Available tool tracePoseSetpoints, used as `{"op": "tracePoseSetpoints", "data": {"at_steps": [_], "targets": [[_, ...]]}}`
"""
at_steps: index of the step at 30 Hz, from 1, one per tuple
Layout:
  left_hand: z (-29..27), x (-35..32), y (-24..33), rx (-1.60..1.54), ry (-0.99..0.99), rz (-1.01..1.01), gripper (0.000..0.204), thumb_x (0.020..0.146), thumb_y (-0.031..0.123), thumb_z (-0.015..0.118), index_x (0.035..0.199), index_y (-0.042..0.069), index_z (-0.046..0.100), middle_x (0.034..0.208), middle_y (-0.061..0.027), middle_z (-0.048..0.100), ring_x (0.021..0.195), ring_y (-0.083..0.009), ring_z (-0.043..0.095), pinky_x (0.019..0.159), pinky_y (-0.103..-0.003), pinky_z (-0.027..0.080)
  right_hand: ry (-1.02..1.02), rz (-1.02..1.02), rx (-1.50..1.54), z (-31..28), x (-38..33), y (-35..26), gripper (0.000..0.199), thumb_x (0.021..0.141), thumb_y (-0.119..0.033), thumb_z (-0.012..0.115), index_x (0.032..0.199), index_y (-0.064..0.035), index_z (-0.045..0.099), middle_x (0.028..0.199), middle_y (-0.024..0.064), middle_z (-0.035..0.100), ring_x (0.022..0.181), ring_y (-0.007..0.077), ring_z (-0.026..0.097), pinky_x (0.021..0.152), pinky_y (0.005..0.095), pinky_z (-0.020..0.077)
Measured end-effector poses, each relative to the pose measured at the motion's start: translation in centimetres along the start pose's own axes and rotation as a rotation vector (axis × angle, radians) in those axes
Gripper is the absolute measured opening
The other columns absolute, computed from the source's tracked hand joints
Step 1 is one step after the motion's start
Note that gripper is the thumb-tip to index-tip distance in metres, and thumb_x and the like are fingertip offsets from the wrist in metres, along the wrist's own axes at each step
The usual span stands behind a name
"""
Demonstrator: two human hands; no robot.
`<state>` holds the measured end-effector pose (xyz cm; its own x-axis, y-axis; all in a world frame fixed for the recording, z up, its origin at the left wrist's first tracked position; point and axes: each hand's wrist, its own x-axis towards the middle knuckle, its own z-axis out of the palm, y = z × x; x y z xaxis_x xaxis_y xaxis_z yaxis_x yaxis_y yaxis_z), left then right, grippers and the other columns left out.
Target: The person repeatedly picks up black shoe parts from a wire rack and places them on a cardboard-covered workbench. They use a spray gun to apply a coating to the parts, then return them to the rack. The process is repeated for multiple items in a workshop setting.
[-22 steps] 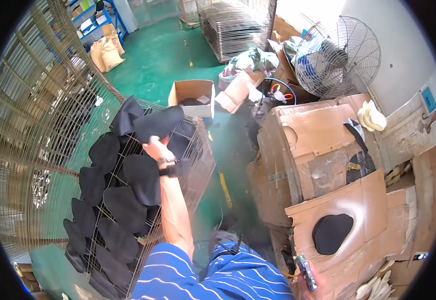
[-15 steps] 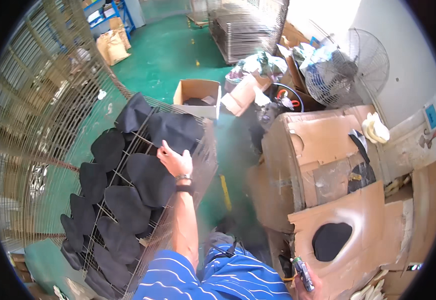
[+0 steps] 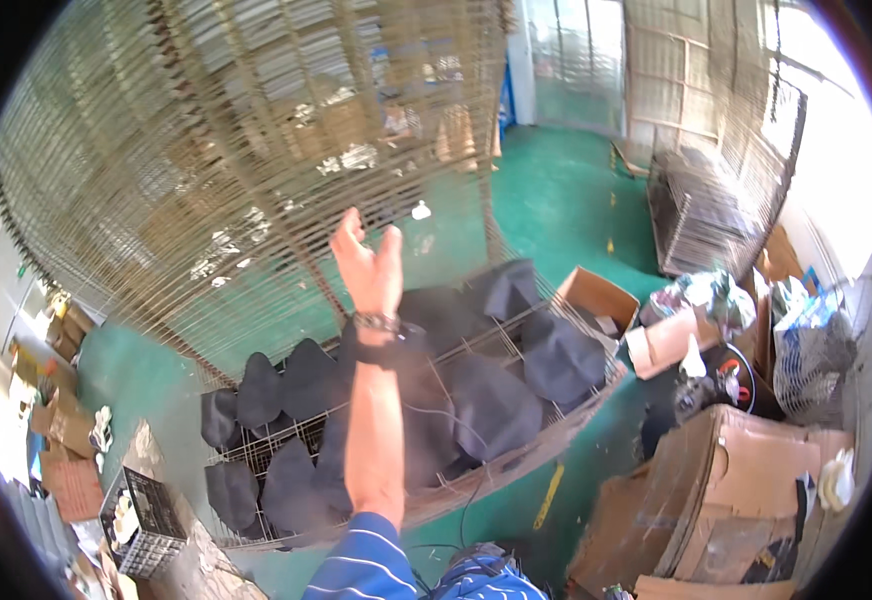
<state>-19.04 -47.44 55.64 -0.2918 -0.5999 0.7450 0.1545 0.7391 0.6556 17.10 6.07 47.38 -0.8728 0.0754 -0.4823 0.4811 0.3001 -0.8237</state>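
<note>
My left hand (image 3: 371,268) is raised, its fingers apart and nothing seen in it, in front of tall upright wire racks (image 3: 206,190). I cannot tell whether its fingertips touch the wires. Below it lies a low wire rack (image 3: 568,412) carrying several black, rounded, curved sheet pieces (image 3: 496,405) in overlapping rows. My left forearm passes over these pieces and hides some of them. My right hand is out of view.
Large cardboard boxes (image 3: 701,470) stand at the lower right. Beyond the rack sits an open carton (image 3: 601,292), with a blurred fan (image 3: 814,365) farther right. A black crate (image 3: 148,535) rests at the lower left. Another wire rack (image 3: 716,215) stands farther back.
The view has swung left. My left hand has moved from the black pieces up toward the tall racks. My right hand, with a small handheld tool in it, has gone out of view.
</note>
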Motion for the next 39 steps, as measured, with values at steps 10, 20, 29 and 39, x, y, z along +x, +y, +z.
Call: {"op": "tracePoseSetpoints", "data": {"at_steps": [10,20,29,39], "targets": [[-6.0,25.5,1.7,0.698,0.194,0.467,0.058,0.082,0.018,0.073,0.136,0.010,0.054,0.140,-0.0124,0.053,0.136,-0.0319,0.047,0.110,-0.050,0.040,-0.045,-0.140,-0.153,1.0,1.7,-1.0,0.043,0.099,0.000,0.055,0.142,-0.0002,0.058,0.139,0.0133,0.064,0.128,0.0232,0.058,0.108,0.0349,0.0451],[-6.7,24.0,6.0,1.114,0.014,0.355,0.035,0.090,0.035,0.065,0.117,0.013,0.068,0.123,-0.0119,0.061,0.118,-0.0308,0.060,0.100,-0.050,0.043,-0.079,-0.308,-0.146,1.1,0.5,-0.4,0.042,0.099,-0.001,0.055,0.141,0.0010,0.058,0.138,0.0153,0.065,0.131,0.0252,0.058,0.111,0.0357,0.0427],[-13.9,-4.7,10.9,0.775,-0.404,0.309,0.049,0.094,0.047,0.067,0.123,0.008,0.068,0.114,-0.0151,0.065,0.107,-0.0377,0.064,0.092,-0.048,0.050,0.202,-0.199,-0.159,0.3,-2.0,7.3,0.050,0.086,-0.007,0.070,0.134,0.0082,0.061,0.089,0.0083,0.069,0.077,0.0119,0.060,0.073,0.0281,0.0509],[-16.4,-35.4,11.6,0.146,-1.748,0.052,0.064,0.087,0.044,0.072,0.133,0.002,0.061,0.121,-0.0200,0.068,0.114,-0.0362,0.064,0.101,-0.044,0.050,0.343,-0.176,-0.046,-0.4,-10.8,15.4,0.052,0.088,-0.006,0.069,0.136,0.0083,0.059,0.105,0.0128,0.073,0.090,0.0137,0.064,0.081,0.0296,0.0522]]}}
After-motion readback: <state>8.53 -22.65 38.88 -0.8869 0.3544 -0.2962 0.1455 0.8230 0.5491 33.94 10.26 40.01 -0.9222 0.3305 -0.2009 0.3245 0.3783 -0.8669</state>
